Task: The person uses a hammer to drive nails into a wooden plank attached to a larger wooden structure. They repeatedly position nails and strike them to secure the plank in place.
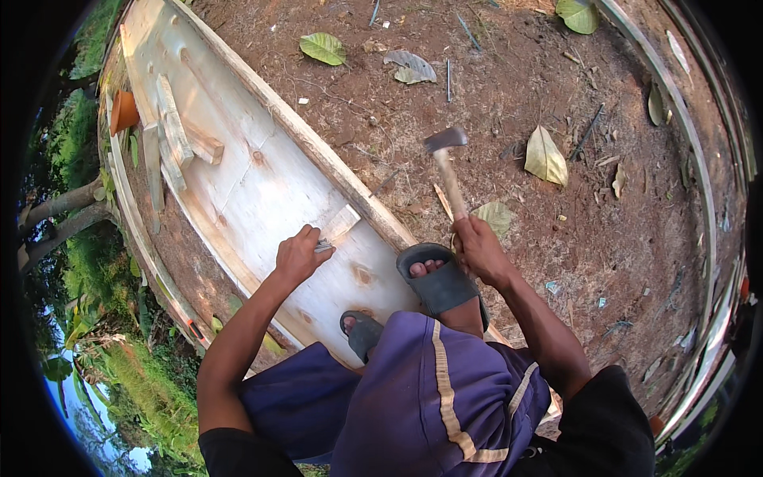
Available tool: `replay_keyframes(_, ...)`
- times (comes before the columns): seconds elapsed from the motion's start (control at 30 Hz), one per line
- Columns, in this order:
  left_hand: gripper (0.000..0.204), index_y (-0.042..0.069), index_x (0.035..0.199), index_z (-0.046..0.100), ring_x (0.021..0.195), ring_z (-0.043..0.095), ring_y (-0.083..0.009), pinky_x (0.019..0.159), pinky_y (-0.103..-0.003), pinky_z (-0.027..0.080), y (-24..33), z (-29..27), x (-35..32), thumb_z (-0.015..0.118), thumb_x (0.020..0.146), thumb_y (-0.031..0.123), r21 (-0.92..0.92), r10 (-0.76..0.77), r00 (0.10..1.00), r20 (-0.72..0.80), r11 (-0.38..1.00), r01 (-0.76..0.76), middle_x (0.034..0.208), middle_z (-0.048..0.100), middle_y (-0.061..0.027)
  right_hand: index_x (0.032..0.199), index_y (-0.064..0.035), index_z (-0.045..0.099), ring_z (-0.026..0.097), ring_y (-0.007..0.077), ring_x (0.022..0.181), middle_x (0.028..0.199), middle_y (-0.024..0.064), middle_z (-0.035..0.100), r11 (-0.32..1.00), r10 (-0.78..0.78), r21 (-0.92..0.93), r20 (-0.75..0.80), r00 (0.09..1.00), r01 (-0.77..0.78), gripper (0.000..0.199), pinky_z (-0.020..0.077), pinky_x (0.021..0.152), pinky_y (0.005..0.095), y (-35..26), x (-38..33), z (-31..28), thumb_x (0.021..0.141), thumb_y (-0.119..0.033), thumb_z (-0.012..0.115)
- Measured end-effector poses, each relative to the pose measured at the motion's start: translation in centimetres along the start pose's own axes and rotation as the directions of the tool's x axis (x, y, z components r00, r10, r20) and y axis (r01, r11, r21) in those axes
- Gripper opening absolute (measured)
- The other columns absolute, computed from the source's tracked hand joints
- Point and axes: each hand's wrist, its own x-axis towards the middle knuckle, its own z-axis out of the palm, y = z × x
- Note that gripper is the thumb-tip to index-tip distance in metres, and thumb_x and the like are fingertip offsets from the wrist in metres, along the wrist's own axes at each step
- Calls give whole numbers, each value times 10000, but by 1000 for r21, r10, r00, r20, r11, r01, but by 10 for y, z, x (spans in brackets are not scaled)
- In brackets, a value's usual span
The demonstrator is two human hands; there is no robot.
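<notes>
My right hand (479, 248) is closed around the wooden handle of a hammer (450, 179), its dark metal head raised over the bare soil. My left hand (299, 256) is closed on several thin grey metal pieces that look like nails (323, 246). Just beyond those fingers, a short wood block (342, 223) lies on the pale plywood panel (318, 274), close to its raised timber edge (318, 159). Whether my left fingers also touch the block cannot be told. My sandalled right foot (439, 278) rests on the timber edge, the left one (362, 332) on the panel.
Several wood offcuts (173, 127) lie on the panel's far left, near an orange pot (123, 112). Dry leaves (546, 157) and small scraps are scattered over the brown soil (509, 87). A long curved-looking rail (675, 95) runs along the right. Green plants (151, 389) grow at the left.
</notes>
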Motion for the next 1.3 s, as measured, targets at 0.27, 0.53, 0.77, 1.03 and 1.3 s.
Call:
replay_keyframes(0.27,385,24,890,599,740,672,-389,657,-501,549,0,2,-8,757,831,371,-24,-24,999,-33,999,23,917,616,-159,982,-56,482,424,50,502,700,-19,452,914,-115,257,-576,809,314,354,391,403,240,-60,5,-131,1079,-391,417)
replay_keyframes(0.53,387,28,893,600,761,673,-391,667,-498,549,0,-1,-6,757,832,377,-16,-26,1000,4,1000,27,932,622,-161,937,-58,497,458,116,499,682,1,482,988,77,143,-143,987,-56,365,403,432,289,-12,-19,3,1079,-384,418)
replay_keyframes(0.77,397,22,893,601,777,677,-391,681,-496,548,0,-1,-6,765,825,378,-36,-34,999,-4,999,34,937,626,-159,1001,-50,484,436,70,547,735,-22,452,918,-64,293,-552,831,266,348,400,445,244,-57,4,-130,1074,-387,432)
replay_keyframes(1.03,398,24,898,623,788,674,-384,699,-487,543,6,-10,-3,775,814,382,-19,-70,995,77,997,71,938,634,-155,971,-43,502,495,117,531,645,5,458,980,-89,-162,164,982,116,339,413,450,293,-16,-30,17,1076,-358,437)
replay_keyframes(1.3,399,14,888,630,813,675,-387,716,-486,545,6,-11,-4,789,810,372,-57,-72,997,30,996,73,942,640,-159,981,-79,457,386,58,526,711,-32,413,791,-83,453,-586,806,411,290,360,428,233,-112,0,-104,1086,-344,406)
